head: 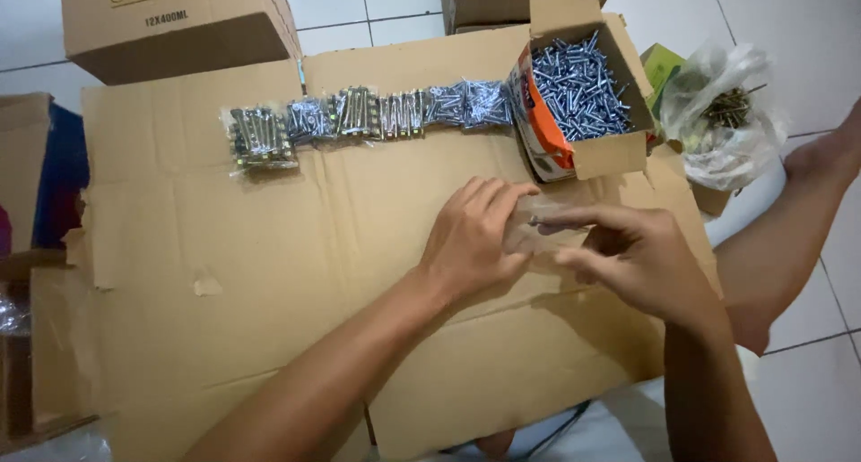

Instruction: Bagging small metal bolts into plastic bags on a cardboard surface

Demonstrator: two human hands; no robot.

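I took the open box of screws point(578, 90) as my landmark. It stood at the far right of the flattened cardboard sheet point(269, 274), its torn orange side facing left and its flap point(565, 9) raised at the back.

Just in front of that box, both of my hands met over the sheet. My left hand point(471, 242) had its fingers together and curled around the near end of a small clear plastic bag point(538, 229). My right hand point(632, 256) pinched the bag's other end between thumb and fingertips point(556, 218). The bag was blurred and see-through, so I could not tell what was in it.

To the left of the box, touching its torn side, a row of filled packets of screws point(368, 117) ran along the sheet, ending in a larger packet point(260, 139) at the far left. To the right of the box lay a crumpled plastic bag point(726, 112) with darker fasteners inside, against a green carton point(659, 63). Behind and left of the box stood a big brown carton point(179, 22); another brown carton point(502, 0) stood straight behind it. A bare leg point(789, 220) lay on the white tiled floor point(825, 49), to the right and in front of the box.

Nothing lay between my hands and the box.
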